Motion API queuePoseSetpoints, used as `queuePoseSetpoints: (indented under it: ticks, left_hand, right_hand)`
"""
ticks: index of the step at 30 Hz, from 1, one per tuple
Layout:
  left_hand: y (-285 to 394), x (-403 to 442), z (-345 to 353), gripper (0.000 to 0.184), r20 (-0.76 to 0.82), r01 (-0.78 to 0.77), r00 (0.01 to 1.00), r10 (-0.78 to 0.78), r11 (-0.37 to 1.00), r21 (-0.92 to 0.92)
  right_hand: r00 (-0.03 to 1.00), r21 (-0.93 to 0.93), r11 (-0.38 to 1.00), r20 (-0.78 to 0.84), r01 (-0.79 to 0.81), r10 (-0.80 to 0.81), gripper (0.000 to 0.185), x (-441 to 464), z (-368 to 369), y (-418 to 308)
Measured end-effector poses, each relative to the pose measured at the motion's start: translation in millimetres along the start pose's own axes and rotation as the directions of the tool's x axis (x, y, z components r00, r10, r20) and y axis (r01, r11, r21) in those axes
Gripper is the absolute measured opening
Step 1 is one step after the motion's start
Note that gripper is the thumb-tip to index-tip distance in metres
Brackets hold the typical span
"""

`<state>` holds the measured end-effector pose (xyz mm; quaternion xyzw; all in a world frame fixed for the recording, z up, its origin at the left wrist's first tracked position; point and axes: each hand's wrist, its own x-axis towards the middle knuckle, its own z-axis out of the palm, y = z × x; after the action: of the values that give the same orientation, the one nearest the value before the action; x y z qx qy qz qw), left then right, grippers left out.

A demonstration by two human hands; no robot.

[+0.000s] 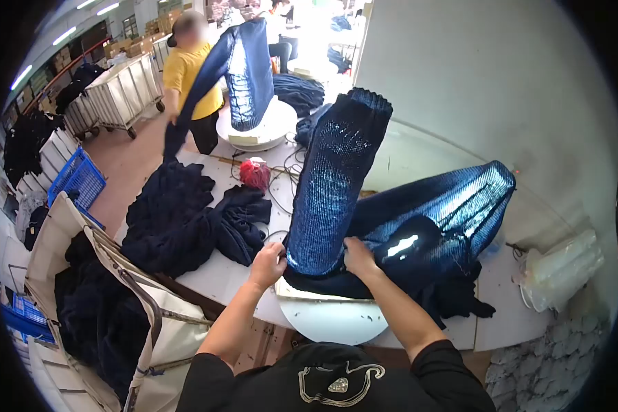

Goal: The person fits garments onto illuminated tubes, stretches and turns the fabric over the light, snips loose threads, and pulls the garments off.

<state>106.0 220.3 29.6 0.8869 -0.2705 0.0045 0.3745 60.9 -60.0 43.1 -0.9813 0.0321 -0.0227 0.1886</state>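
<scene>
A dark blue knit sweater is stretched over an upright form lit from inside, its ribbed end at the top. More of the knit spreads to the right, with light shining through it and an opening in its middle. At the lower left of the upright part, my left hand is closed on the fabric edge. My right hand grips the knit at the lower right of that part, its fingertips partly hidden. Beneath the form is a round white base.
Dark garments lie on the white table to the left, near red yarn. A cloth cart holds more garments. Across the table, a person in yellow stands by another lit form. A plastic-wrapped bundle sits right.
</scene>
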Motion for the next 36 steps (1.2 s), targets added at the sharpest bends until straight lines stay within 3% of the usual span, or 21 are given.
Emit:
queuePoseSetpoints:
  ticks: [1,2,3,5,7,12,13,15,16,20,21,23,26,27,29,31,33,35,36]
  left_hand:
    - [5.3,4.2,-9.9,0.036,-0.049,-0.041,0.998,0.035,0.991,-0.124]
    - [10.1,9.5,-18.5,0.043,-0.102,-0.088,0.993,0.065,0.966,-0.245]
    - [16.2,13.7,-27.6,0.049,-0.157,-0.139,0.984,0.087,0.923,-0.36]
    - [49.6,32.8,-55.5,0.068,-0.191,-0.213,0.973,0.13,0.828,-0.519]
    - [84.4,47.4,-70.2,0.09,-0.201,-0.253,0.965,0.168,0.792,-0.556]
    - [103.4,64.0,-32.9,0.12,-0.326,-0.348,0.92,0.217,0.834,-0.429]
    - [102.0,60.9,-28.6,0.122,-0.33,-0.34,0.922,0.204,0.833,-0.435]
    - [104.8,52.1,-24.4,0.124,-0.33,-0.317,0.928,0.174,0.833,-0.453]
    - [97.3,49.9,-14.7,0.122,-0.373,-0.311,0.912,0.168,0.877,-0.365]
    - [90.1,44.5,-2.9,0.116,-0.369,-0.308,0.916,0.16,0.869,-0.388]
    - [88.6,43.4,-1.6,0.115,-0.361,-0.293,0.921,0.143,0.866,-0.406]
    - [84.7,38.0,5.7,0.113,-0.328,-0.262,0.938,0.115,0.854,-0.449]
    - [91.0,31.9,6.9,0.115,-0.344,-0.211,0.937,0.06,0.883,-0.42]
    - [93.9,28.3,7.8,0.106,-0.41,-0.242,0.908,0.087,0.908,-0.343]
    - [108.0,15.9,8.0,0.094,-0.482,-0.22,0.868,0.122,0.964,-0.151]
    - [116.4,-9.2,18.3,0.08,-0.549,-0.199,0.805,0.226,0.974,0.11]
    - [133.8,-32.0,34.1,0.065,-0.475,-0.28,0.827,0.3,0.953,0.115]
    - [156.4,-43.9,50.2,0.059,-0.333,-0.364,0.857,0.394,0.919,0.15]
    - [173.2,-36.3,55.1,0.055,-0.308,-0.419,0.843,0.441,0.897,0.138]
  right_hand:
    - [0.994,0.318,0.948,-0.107,0.022,0.013,0.039,-1.5,-13.4,-7.6]
    - [0.979,0.598,0.798,-0.197,0.076,0.055,0.043,-4.9,-33.7,-20.8]
    - [0.93,0.683,0.683,-0.368,0.257,0.018,0.045,-4.8,-45.6,-31.5]
    - [0.839,0.626,0.647,-0.543,0.436,-0.039,0.037,-12.9,-90.8,-65.2]
    - [0.814,0.602,0.624,-0.573,0.498,-0.096,0.054,-13.6,-102.1,-83.3]
    - [0.931,0.889,0.324,-0.361,0.325,0.055,0.072,4.8,-56.1,-83.0]
    - [0.949,0.927,0.249,-0.306,0.28,0.073,0.076,7.9,-46.4,-80.8]
    - [0.968,0.95,0.246,-0.224,0.191,0.114,0.075,10.6,-36.9,-73.9]
    - [0.971,0.956,0.248,-0.197,0.158,0.139,0.074,12.3,-32.4,-71.5]
    - [0.974,0.953,0.23,-0.218,0.199,0.06,0.072,19.0,-6.0,-53.9]
    - [0.972,0.963,0.202,-0.206,0.18,0.114,0.071,20.3,0.3,-55.8]
    - [0.981,0.957,0.276,-0.133,0.09,0.139,0.069,15.7,-4.2,-52.7]
    - [0.984,0.983,0.1,-0.165,0.157,0.075,0.068,16.0,-2.2,-48.6]
    - [0.973,0.976,0.106,-0.204,0.193,0.109,0.055,7.3,-11.4,-51.8]
    - [0.965,0.882,0.426,-0.253,0.201,0.067,0.046,-33.9,-43.4,-53.4]
    - [0.905,0.764,0.493,-0.4,0.417,-0.145,0.051,-75.0,-74.9,-47.4]
    - [0.887,0.777,0.431,-0.373,0.458,-0.271,0.036,-117.3,-104.0,-29.5]
    - [0.923,0.848,0.378,-0.291,0.37,-0.252,0.028,-151.9,-103.5,8.4]
    - [0.988,0.92,0.362,-0.126,0.151,-0.092,0.025,-167.5,-108.1,25.9]
